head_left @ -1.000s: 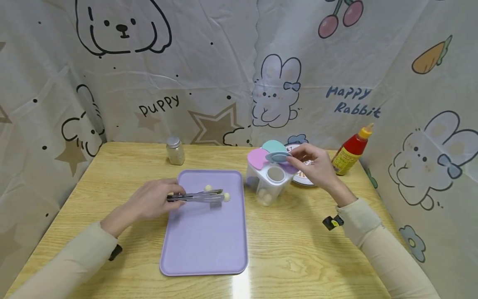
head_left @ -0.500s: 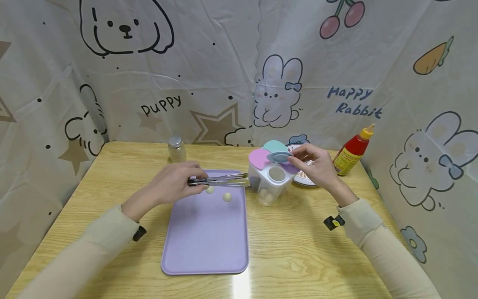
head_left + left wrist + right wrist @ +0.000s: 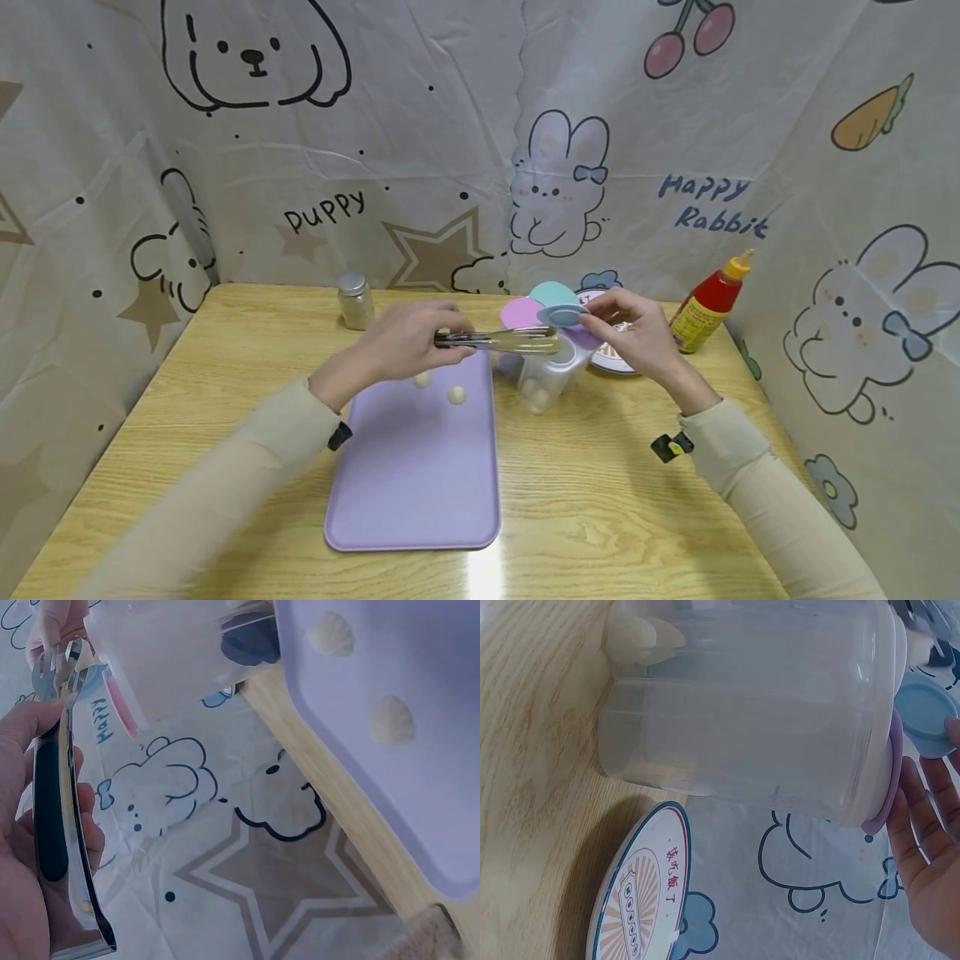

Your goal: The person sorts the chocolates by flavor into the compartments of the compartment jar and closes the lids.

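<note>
Gripping the metal tongs (image 3: 497, 338) in your left hand (image 3: 408, 342), you are holding them level above the far edge of the purple tray (image 3: 414, 467), fingers curled round the handles; the tong tips are squeezed nearly together over the open mouth of the clear container (image 3: 546, 375); whether anything sits between them cannot be told. Your right hand (image 3: 633, 329) is pinching the blue-grey flap lid (image 3: 561, 314), keeping it raised at the container's top. Two pale shell-shaped pieces (image 3: 439, 388) are lying on the tray near its far end; more are resting at the container's bottom; a patterned plate (image 3: 641, 896) is sitting just beside the container.
</note>
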The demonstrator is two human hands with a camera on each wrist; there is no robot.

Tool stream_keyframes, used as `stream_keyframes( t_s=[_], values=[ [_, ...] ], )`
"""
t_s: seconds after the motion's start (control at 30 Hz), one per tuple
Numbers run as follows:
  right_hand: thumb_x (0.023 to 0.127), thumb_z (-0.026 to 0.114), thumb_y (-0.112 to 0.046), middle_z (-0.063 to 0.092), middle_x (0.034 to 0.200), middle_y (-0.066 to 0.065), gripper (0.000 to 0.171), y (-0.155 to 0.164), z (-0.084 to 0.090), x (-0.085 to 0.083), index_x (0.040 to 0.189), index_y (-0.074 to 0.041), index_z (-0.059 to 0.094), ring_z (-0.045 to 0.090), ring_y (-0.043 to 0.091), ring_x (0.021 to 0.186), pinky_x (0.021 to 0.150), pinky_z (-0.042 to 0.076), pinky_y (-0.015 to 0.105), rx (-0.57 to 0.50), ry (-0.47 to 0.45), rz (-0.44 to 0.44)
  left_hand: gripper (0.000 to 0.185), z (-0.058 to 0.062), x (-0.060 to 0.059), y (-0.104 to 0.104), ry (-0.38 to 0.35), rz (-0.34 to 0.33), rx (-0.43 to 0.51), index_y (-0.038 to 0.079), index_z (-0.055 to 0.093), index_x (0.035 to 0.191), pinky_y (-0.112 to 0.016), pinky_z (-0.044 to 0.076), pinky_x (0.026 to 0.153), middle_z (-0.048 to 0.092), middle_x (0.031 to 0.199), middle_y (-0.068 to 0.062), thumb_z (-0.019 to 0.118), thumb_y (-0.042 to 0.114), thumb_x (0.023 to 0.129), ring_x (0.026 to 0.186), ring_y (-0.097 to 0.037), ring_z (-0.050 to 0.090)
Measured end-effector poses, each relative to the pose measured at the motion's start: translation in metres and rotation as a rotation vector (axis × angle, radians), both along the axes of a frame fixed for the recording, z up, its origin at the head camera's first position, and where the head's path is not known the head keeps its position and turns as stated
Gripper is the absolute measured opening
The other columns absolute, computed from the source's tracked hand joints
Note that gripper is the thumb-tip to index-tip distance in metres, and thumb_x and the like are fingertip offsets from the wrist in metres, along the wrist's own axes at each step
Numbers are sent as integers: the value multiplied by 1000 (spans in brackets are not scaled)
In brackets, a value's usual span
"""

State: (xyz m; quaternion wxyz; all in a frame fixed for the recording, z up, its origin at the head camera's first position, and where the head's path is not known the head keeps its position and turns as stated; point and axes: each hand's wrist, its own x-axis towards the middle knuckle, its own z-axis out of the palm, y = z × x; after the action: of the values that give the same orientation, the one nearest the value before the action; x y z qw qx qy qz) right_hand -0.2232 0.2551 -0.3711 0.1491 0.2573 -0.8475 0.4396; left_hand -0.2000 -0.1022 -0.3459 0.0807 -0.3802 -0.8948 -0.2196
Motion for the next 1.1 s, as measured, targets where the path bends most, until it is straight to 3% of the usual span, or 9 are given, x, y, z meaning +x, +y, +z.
stream_keyframes(
  t_s=[0.3, 0.63, 0.83, 1.1],
  values=[
    [90, 78, 3, 71, 98, -2, 13, -1, 0, 0, 102, 0, 73, 64, 0, 82, 75, 55, 14, 0, -4, 4, 15, 1, -13, 17, 4, -14, 1, 19, 80, 105, -28, 44, 67, 74, 103, 3, 78, 28, 93, 76, -13, 57],
    [90, 78, 3, 70, 98, -11, 13, -1, 0, 0, 102, 0, 74, 64, 0, 81, 74, 55, 14, -3, -3, 9, 18, -2, -14, 20, -9, -11, 9, 18, 80, 105, -28, 44, 67, 72, 100, 3, 81, 29, 90, 75, -12, 55],
    [90, 78, 4, 70, 99, -12, 13, 0, 0, -1, 101, -1, 74, 64, 0, 81, 73, 55, 14, -2, 9, 10, 21, -4, -12, 13, -14, 4, 18, 20, 80, 105, -29, 46, 67, 69, 95, 4, 83, 34, 89, 76, -11, 57],
    [91, 78, 3, 70, 98, -10, 13, -1, 0, -1, 102, -1, 74, 64, 0, 81, 74, 55, 14, 0, 5, 3, 23, -6, -1, -9, -42, 27, 17, 19, 80, 107, -25, 39, 63, 67, 90, 4, 84, 32, 88, 71, -9, 52]
  ],
)
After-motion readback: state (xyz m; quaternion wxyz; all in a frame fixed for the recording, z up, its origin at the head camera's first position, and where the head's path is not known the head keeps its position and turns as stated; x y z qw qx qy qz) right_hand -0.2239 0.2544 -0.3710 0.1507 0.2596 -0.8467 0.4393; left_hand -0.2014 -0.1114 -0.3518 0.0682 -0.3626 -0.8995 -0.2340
